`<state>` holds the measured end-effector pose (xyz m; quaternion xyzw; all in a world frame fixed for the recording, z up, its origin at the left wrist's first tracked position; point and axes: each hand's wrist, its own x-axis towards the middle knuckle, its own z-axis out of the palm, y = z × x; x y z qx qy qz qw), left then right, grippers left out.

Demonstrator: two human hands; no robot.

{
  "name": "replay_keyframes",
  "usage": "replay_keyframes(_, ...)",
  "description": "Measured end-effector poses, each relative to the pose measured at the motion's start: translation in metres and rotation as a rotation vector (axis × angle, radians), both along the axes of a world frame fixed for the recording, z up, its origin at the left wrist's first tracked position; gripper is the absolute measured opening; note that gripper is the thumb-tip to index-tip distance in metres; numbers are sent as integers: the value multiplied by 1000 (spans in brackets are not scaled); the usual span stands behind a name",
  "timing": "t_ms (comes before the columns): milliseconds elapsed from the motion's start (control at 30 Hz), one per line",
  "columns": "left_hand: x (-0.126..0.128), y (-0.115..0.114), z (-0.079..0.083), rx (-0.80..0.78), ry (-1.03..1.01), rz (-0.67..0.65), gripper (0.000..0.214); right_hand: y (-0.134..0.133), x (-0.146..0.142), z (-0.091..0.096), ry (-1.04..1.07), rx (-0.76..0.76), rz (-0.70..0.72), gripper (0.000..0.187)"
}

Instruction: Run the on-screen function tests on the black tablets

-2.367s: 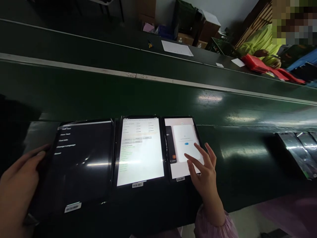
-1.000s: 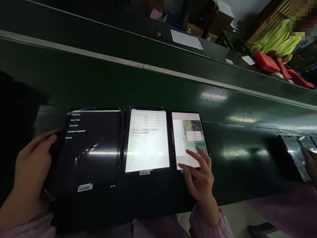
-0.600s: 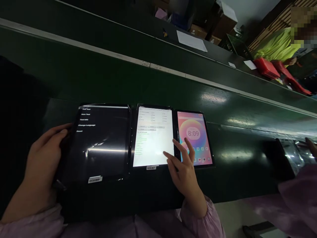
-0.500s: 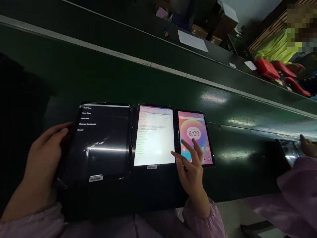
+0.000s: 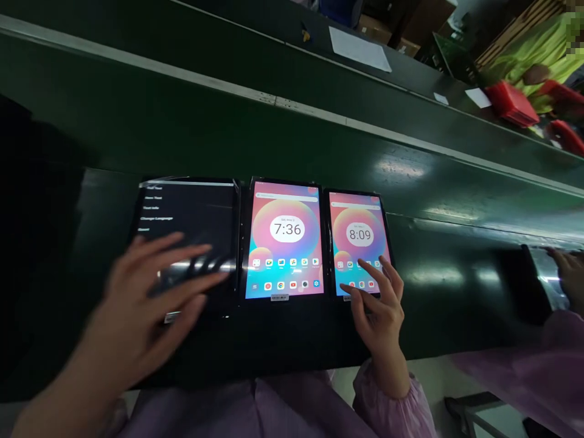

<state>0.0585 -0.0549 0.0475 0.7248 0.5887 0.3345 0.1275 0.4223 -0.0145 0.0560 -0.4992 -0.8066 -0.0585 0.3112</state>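
Note:
Three tablets lie side by side on the dark green bench (image 5: 205, 146). The left tablet (image 5: 196, 207) shows a black screen with a short white text menu. On the middle tablet (image 5: 286, 243) a colourful home screen reads 7:36. The right tablet (image 5: 358, 219) has a similar home screen reading 8:09. My left hand (image 5: 155, 292) is spread over the lower part of the left tablet, slightly blurred, holding nothing. Over the lower edge of the right tablet is my right hand (image 5: 381, 310), fingers apart, its index fingertip at the screen's lower left.
To the right, a co-worker's hand (image 5: 568, 267) is at another dark device (image 5: 541, 280). Across the bench are a white sheet (image 5: 360, 48), red stacked items (image 5: 513, 103) and a person in yellow clothing (image 5: 524, 64). A pale raised strip (image 5: 310, 109) runs along the bench.
The middle tablet went from a white results page to the home screen. My left hand left the left tablet's edge and moved over its screen. My right hand shifted right to the right tablet.

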Motion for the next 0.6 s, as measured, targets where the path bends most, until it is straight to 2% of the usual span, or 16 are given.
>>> replay_keyframes(100,30,4,0,46,101,-159,35,1,4,1,38,19,7,30)
replay_keyframes(200,42,7,-3,25,185,-165,32,0,9,4,85,29,4,30)
replay_keyframes(600,30,7,-2,-14,185,-138,33,0,22,2,126,25,-40,32)
